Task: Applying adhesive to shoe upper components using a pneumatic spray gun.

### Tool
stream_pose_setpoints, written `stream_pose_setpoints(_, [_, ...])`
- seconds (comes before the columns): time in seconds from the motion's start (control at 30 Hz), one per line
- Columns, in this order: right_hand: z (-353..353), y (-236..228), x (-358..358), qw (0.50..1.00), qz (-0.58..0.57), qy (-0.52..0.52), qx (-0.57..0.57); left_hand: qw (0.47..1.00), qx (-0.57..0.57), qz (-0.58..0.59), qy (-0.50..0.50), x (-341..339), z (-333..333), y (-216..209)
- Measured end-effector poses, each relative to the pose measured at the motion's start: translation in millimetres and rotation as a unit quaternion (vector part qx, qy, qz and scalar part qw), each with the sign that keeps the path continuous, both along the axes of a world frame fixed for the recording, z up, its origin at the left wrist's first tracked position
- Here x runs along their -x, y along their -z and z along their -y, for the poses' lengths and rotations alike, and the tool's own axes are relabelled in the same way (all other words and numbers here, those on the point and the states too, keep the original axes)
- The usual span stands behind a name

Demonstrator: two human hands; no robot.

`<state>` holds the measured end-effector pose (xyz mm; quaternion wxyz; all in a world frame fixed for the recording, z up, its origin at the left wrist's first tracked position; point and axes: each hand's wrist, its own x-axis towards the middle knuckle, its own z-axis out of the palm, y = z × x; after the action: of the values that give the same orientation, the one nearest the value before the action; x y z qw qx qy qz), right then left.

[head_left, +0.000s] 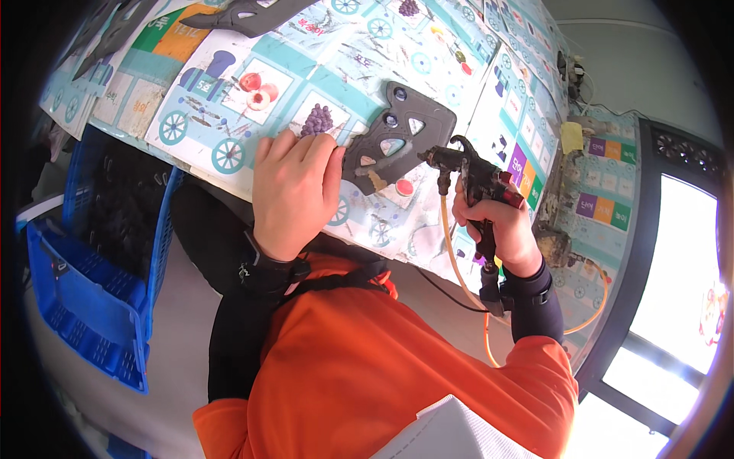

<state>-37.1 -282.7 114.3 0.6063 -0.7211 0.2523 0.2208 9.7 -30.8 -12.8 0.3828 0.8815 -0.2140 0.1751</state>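
Observation:
My right hand is wrapped round the grip of a dark spray gun, its nozzle pointing left. An orange hose hangs below the nozzle end. Just left of the nozzle lies a dark grey sole-shaped part with several cut-out openings, flat on the table. A tan smear shows near its lower end. My left hand rests palm down at the table's near edge, fingers stretched forward, their tips slightly bent. Its thumb side is close beside the part's left end; whether they touch, I cannot tell.
The table cover is printed with trains and fruit. Another dark part lies at the far edge, more at far left. Blue plastic crates stand below left. An orange hose loops at right, near a bright doorway.

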Motion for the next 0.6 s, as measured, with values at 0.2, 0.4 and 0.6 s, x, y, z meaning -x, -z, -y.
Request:
stream_pose_setpoints(0.2, [5.9, 0.3, -6.4, 0.999, 0.020, 0.025, 0.022, 1.000, 0.002, 0.000, -0.002, -0.3, 1.2, -3.0])
stream_pose_setpoints(0.4, [5.3, -0.3, -13.2, 0.997, 0.033, 0.033, 0.056, 1.000, 0.002, -0.017, 0.005, 0.8, -1.1, -3.5])
stream_pose_setpoints(0.6, [5.1, 0.7, -20.9, 0.997, 0.038, 0.044, 0.041, 1.000, 0.004, 0.000, -0.004, -1.3, 0.2, -1.0])
